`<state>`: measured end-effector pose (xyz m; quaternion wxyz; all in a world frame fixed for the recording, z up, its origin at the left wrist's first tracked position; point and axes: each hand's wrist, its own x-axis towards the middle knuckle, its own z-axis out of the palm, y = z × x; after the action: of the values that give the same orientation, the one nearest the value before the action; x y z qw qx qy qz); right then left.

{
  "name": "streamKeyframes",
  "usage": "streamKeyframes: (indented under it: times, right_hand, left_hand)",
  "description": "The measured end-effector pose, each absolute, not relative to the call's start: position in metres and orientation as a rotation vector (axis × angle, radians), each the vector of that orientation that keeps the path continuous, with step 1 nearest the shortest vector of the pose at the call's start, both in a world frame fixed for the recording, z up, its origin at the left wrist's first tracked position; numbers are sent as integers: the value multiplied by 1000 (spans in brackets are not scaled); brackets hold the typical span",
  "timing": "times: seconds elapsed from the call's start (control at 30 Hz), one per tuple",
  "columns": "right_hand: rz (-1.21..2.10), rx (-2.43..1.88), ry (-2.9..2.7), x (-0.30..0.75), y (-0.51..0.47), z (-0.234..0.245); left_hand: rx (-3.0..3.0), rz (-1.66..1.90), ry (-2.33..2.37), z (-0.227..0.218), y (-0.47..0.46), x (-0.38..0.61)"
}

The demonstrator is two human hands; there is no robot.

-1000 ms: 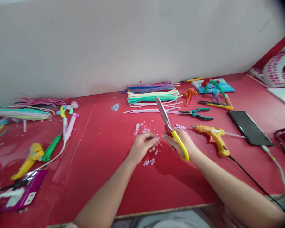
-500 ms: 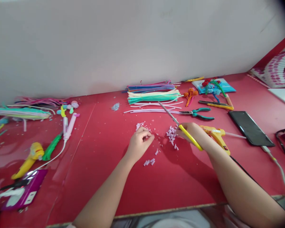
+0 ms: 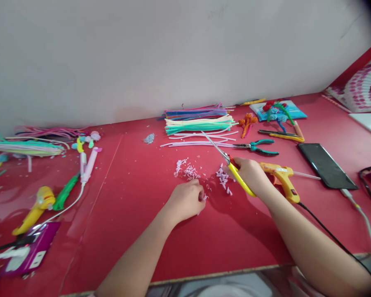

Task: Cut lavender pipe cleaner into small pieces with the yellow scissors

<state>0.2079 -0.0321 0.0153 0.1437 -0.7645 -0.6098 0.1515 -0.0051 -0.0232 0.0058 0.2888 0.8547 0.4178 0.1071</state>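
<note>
Head view, left to right.

- Left edge of table: a yellow tool [image 3: 34, 210] and a green tool [image 3: 64, 193] lie side by side. A purple power strip [image 3: 34, 256] sits toward the front-left corner.
- Middle of table: your left hand [image 3: 187, 200] rests knuckles up, with the fingers curled under in a closed grip and the fingertips on the surface. A few lilac bits lie at those fingertips; you cannot tell whether any is pinched. White crumbs [image 3: 185, 169] lie just behind this hand.
- The lilac cut pieces [image 3: 224, 179] are piled between your two hands, nearer the right one.
- Your right hand [image 3: 250, 173] has a closed grip around the handle of the yellow-handled scissors [image 3: 228, 160]. The blades are nearly together and point back-left toward the pipe cleaner stack [image 3: 199, 121] at the back edge.
- Right of centre: the pliers [image 3: 259, 146] lie behind the right hand. The glue gun [image 3: 282, 177] is just beside it and partly hidden by it.
- Further right: a phone [image 3: 326, 165] lies flat.
</note>
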Motion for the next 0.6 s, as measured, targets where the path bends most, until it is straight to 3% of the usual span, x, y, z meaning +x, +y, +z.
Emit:
streamKeyframes:
  times: [0.17,0.37,0.6]
  right_hand:
    - [504,-2085,-1781,199,-36,15]
    - [1014,-1757,-1840,175,-45,15]
    - [1052,-1708,-1719,162,-49,15]
  left_hand:
    - [2180,350,1096,2,-21,-3]
    - [1890,501,1033,8,-16,-1]
    - [1862,546,1039,12,-16,-1]
